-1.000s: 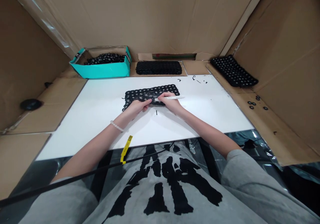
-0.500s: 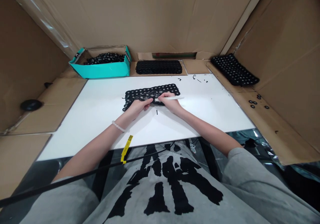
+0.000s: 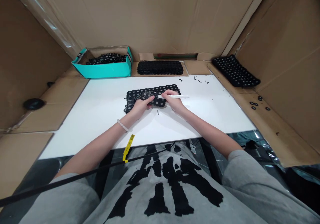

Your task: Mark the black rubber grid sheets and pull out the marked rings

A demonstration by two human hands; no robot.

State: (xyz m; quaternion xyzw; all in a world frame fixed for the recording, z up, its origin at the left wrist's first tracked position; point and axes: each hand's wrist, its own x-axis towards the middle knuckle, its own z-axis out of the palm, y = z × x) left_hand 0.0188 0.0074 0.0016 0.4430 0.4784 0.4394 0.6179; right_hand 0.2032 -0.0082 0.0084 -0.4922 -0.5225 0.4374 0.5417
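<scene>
A flat black perforated rubber mat studded with pale round dots [image 3: 152, 92] lies on the white tabletop [image 3: 100, 117], its long axis running left to right, just beyond both hands. The left hand [image 3: 140, 106] curls over the mat's near edge, fingers bent and pinching it at the middle. The right hand [image 3: 173, 102] rests just to the right, fingers closed around a slim white pen-like tool [image 3: 175, 96] that lies parallel to the mat, its tip meeting the left fingertips. Both hands are equally near. At the back left, a teal cardboard box [image 3: 105, 70] holds a heap of black pieces; similar black mats lie at centre back [image 3: 160, 67] and far right [image 3: 235, 71].
</scene>
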